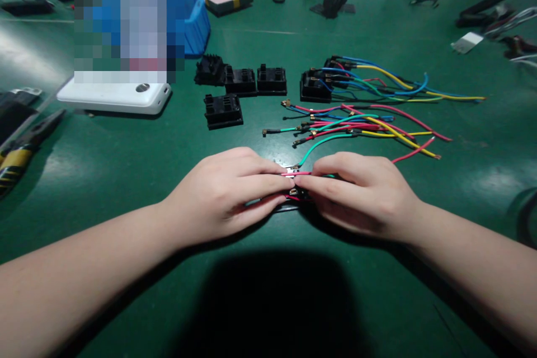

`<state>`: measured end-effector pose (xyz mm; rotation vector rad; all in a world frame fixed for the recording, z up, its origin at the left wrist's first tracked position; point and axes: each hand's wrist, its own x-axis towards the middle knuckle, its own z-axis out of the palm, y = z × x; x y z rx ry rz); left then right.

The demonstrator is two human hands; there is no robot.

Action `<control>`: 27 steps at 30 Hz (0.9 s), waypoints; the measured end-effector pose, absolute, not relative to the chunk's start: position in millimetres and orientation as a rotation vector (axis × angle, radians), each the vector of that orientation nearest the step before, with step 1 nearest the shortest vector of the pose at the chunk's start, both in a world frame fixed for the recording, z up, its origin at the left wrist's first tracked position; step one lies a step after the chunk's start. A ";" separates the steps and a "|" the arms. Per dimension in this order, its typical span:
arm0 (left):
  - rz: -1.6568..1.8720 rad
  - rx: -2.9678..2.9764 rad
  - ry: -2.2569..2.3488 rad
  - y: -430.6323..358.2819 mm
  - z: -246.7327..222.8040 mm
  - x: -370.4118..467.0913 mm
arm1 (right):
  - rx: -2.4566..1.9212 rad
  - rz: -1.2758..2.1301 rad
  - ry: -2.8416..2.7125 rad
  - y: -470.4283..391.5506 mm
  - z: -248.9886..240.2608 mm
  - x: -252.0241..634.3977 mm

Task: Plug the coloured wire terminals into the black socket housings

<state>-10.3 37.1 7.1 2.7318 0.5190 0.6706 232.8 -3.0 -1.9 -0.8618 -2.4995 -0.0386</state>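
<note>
My left hand (235, 190) and my right hand (361, 190) meet at the middle of the green table, closed around a small black socket housing (300, 190). A red wire (297, 174) runs across the top of the housing, between the fingertips of both hands. From the housing's far side a green wire (312, 149) curves away to the right. Fingers hide most of the housing. Just beyond my hands lie loose red, green, blue and yellow wires (369, 122) with metal terminals. Several black socket housings (272, 79) stand behind on the left.
Two housings with wires attached (315, 86) sit behind the loose wires. To the left are a white power bank (113, 95) and yellow-black pliers (25, 151). A blue crate (196, 25), a black-yellow tray (229, 0) and a white adapter (467, 42) lie farther back.
</note>
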 end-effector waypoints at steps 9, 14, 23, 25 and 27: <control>0.599 2.625 0.712 36.6 5.3 -9.8 | -0.893 0.062 -2.582 -2.9 4.0 232.5; 0.542 2.614 0.731 36.4 5.3 -9.8 | -0.915 0.127 -2.593 -3.2 8.7 230.0; 0.554 2.553 0.748 35.9 6.2 -9.5 | -0.917 0.094 -2.573 -4.0 8.5 228.7; 0.564 2.528 0.751 36.2 5.1 -8.6 | -0.899 0.018 -2.574 -3.5 6.2 228.5; 0.556 2.503 0.736 37.1 3.6 -7.6 | -0.887 -0.042 -2.596 -2.7 4.9 228.2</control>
